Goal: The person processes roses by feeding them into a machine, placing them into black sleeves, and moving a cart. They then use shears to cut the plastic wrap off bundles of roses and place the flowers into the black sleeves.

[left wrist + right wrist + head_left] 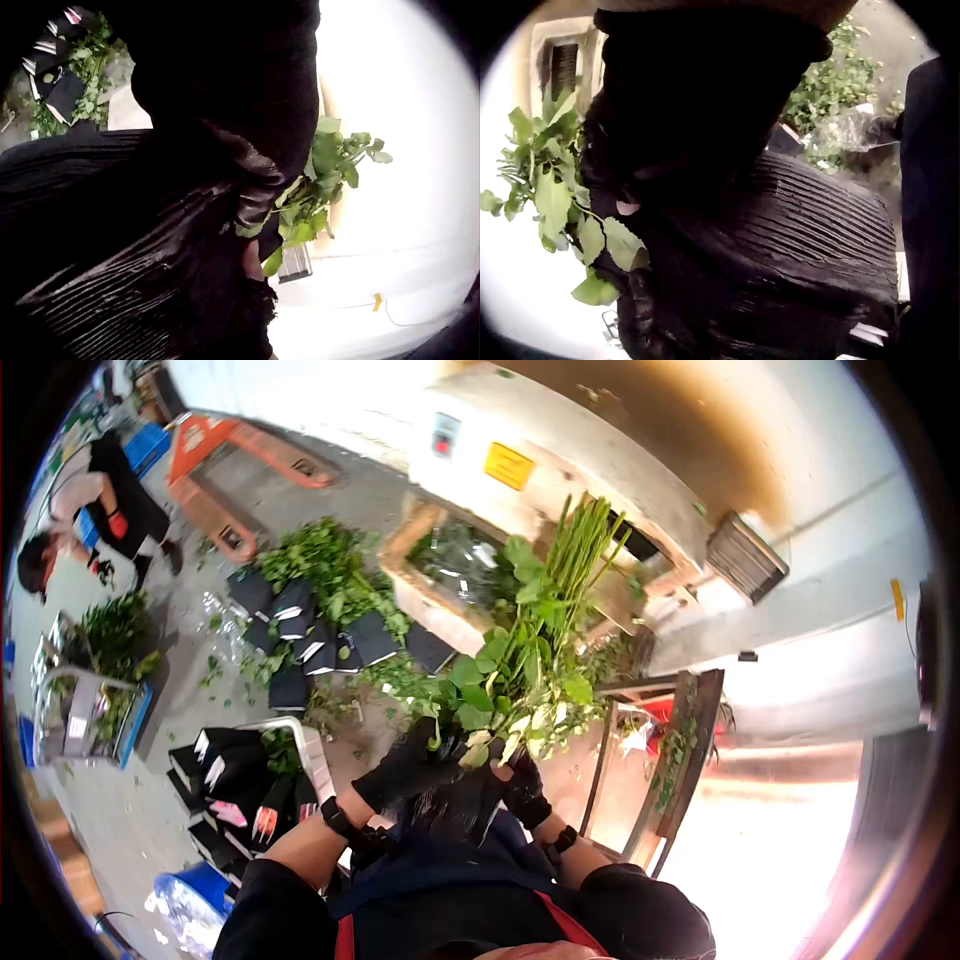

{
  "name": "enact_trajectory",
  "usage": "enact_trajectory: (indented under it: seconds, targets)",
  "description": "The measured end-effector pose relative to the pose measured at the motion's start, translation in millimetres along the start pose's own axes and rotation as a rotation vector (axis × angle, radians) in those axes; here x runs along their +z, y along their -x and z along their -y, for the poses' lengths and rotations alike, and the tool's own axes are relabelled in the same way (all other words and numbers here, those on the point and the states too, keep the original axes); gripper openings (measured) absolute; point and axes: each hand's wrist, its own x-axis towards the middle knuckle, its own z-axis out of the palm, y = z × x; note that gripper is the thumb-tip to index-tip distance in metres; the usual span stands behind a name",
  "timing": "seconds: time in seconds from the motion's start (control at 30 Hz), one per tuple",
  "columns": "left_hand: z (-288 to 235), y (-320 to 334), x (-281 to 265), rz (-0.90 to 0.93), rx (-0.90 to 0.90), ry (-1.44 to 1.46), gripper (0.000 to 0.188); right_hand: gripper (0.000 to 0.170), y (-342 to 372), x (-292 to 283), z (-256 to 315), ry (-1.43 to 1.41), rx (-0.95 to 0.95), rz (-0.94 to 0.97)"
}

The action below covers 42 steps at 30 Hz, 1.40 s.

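Observation:
A bunch of leafy green stems (520,670) rises in front of my body, its foliage near my hands and its bare stalks pointing away. A black pleated wrapper (450,810) with a glossy, ribbed surface hangs below the leaves and fills much of both wrist views. My left hand (405,765), in a black glove, grips the wrapper's upper edge from the left. Opposite it, my gloved right hand (525,790) holds the wrapper close under the leaves. In the right wrist view, leaves (551,199) stick out past the fingers, and much of both hands is lost in shadow.
Black-wrapped bundles (300,630) lie on the floor ahead, and more fill a white crate (315,760) at my left. A wooden-edged bin (430,605) stands before me, a metal-framed stand (690,760) at right. Farther left are an orange pallet jack (215,455) and another person (100,500).

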Motion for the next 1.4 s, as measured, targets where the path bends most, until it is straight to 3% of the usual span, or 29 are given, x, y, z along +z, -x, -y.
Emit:
enact_trajectory:
  seconds: [0.07, 0.1, 0.17, 0.2, 0.23, 0.3, 0.33, 0.4, 0.43, 0.5, 0.57, 0.67, 0.73, 0.77, 0.8, 0.87, 0.9, 0.93, 0.97, 1.03, 1.17, 1.23, 1.27, 1.33, 1.37, 1.4]
  targets:
    - [-38, 7, -12, -0.020, 0.036, -0.235, 0.060, 0.048, 7, 28, -5, -0.184, -0.055, -0.111]
    - [-32, 15, -18, -0.037, -0.187, -0.081, 0.057, 0.042, 7, 49, -21, -0.186, 0.055, -0.109]
    - [19, -49, 40, -0.014, -0.279, 0.585, 0.051, 0.040, 14, -23, 29, -0.149, -0.008, -0.209]
    - [-17, -105, 58, 0.064, -0.134, -0.009, 0.043, 0.039, -8, -72, 73, 0.094, -0.062, -0.207]
    - [-19, -133, 57, 0.089, -0.160, 0.271, 0.043, 0.034, -18, -79, 89, 0.076, -0.186, -0.230]
    - [-15, -181, 54, 0.124, -0.239, 0.838, 0.043, 0.027, -42, -104, 102, 0.087, -0.228, -0.332]
    - [-32, -210, 50, 0.177, -0.043, 0.233, 0.041, 0.026, -54, -109, 131, 0.229, -0.285, -0.341]
    - [-91, -257, 50, 0.153, 0.171, -0.369, 0.037, 0.025, -97, -140, 169, 0.361, -0.409, -0.356]
    - [-122, -278, 52, 0.088, 0.189, -0.371, 0.034, 0.025, -126, -163, 175, 0.347, -0.479, -0.365]
    - [-140, -339, 43, 0.099, 0.084, -0.220, 0.031, 0.024, -161, -175, 234, 0.055, -0.312, -0.320]
    - [-161, -385, 32, 0.123, -0.004, -0.166, 0.031, 0.023, -178, -177, 274, 0.068, -0.316, -0.349]
    - [-165, -431, 27, 0.156, 0.160, 0.045, 0.034, 0.022, -206, -184, 303, 0.308, -0.317, -0.394]
    - [-165, -446, 24, 0.199, 0.121, 0.157, 0.033, 0.024, -235, -204, 290, 0.530, -0.570, -0.338]
    - [-161, -449, 22, 0.218, 0.099, 0.220, 0.032, 0.026, -242, -216, 285, 0.450, -0.423, -0.318]
    - [-156, -444, 20, 0.249, 0.145, 0.050, 0.033, 0.030, -244, -220, 285, 0.373, -0.275, -0.306]
    - [-150, -401, 24, 0.194, 0.239, -0.385, 0.034, 0.035, -200, -176, 267, 0.202, -0.312, -0.355]
    - [-144, -374, 30, 0.169, 0.282, -0.605, 0.035, 0.035, -191, -183, 230, 0.470, -0.580, -0.351]
    - [-125, -352, 33, 0.175, 0.254, -0.387, 0.036, 0.038, -152, -140, 245, 0.378, -0.447, -0.343]
    - [-108, -332, 33, 0.175, 0.229, -0.171, 0.037, 0.041, -149, -161, 191, 0.183, -0.539, -0.244]
    - [-114, -284, 27, 0.241, 0.019, -0.563, 0.034, 0.043, -114, -114, 169, -0.012, -0.244, -0.356]
    - [-60, -206, 11, 0.100, -0.163, -0.156, 0.031, 0.042, -81, -51, 146, -0.362, -0.091, -0.137]
    - [-47, -161, -2, 0.054, -0.177, 0.179, 0.028, 0.049, -73, -39, 109, -0.341, 0.013, -0.028]
    - [-54, -131, -10, 0.050, -0.128, -0.087, 0.027, 0.049, -68, -27, 92, -0.315, 0.050, 0.020]
    - [-49, -71, -28, -0.015, -0.143, -0.277, 0.024, 0.047, -61, -7, 41, -0.304, 0.164, 0.158]
    - [-38, -31, -21, -0.035, -0.197, -0.337, 0.023, 0.044, -38, -16, 12, -0.327, 0.326, 0.155]
    - [-6, -3, -38, -0.015, -0.210, -0.196, 0.029, 0.044, -38, 7, 9, -0.300, 0.320, 0.235]
